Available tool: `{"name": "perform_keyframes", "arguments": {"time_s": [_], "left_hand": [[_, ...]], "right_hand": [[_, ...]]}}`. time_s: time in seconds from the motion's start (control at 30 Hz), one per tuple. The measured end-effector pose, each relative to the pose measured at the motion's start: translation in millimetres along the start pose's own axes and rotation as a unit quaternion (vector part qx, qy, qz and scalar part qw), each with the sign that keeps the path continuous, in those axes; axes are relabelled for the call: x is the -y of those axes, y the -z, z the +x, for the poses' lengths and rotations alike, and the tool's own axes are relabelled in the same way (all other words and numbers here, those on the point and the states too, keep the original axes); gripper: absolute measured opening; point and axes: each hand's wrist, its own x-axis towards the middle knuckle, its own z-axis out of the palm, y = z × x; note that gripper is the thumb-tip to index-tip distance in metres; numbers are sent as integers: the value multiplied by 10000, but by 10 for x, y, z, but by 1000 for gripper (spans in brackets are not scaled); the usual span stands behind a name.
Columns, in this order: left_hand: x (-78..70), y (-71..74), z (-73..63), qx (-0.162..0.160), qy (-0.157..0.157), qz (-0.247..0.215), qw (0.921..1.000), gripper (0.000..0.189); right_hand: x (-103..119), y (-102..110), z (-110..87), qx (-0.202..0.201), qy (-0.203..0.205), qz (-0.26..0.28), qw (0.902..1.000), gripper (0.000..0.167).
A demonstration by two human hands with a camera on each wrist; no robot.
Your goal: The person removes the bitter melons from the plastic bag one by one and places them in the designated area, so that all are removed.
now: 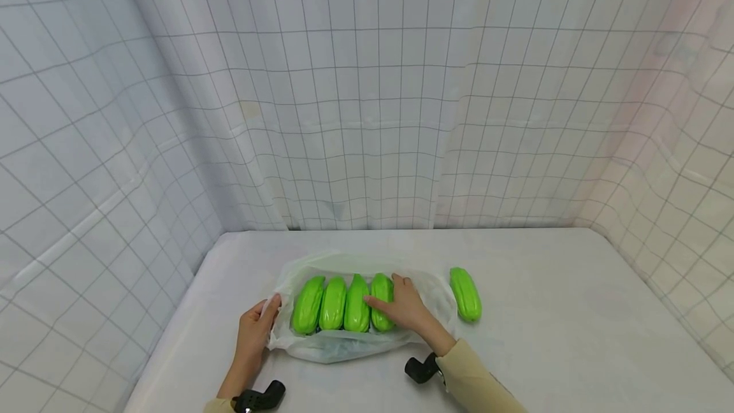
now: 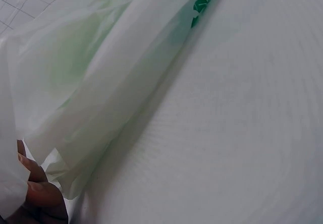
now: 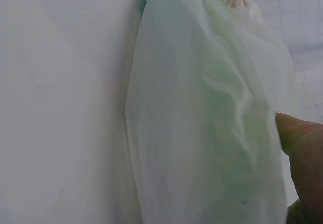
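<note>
Sleeved right arm (image 1: 478,380) partly hides the bag (image 1: 335,346), a green vegetable (image 1: 466,294) alongside.

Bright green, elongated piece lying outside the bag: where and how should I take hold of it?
Probably best across the middle of the bright green, elongated piece, coming from above and slightly from the right, gripping its two long sides. It lies lengthwise, roughly front to back, so its narrow width faces sideways; the translucent white plastic bag crowds its left side.
</note>
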Motion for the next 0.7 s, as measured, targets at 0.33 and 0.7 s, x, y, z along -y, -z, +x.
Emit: {"name": "perform_keyframes", "arguments": {"time_s": [0.33, 0.7], "left_hand": [[9, 3, 3, -16, -76, -7, 10000, 42], [22, 4, 4, 27, -86, -14, 10000, 40]], "right_hand": [[2, -26, -5, -174, 38, 161, 9997, 82], [1, -54, -19, -244, -81, 265, 9993, 77]]}}
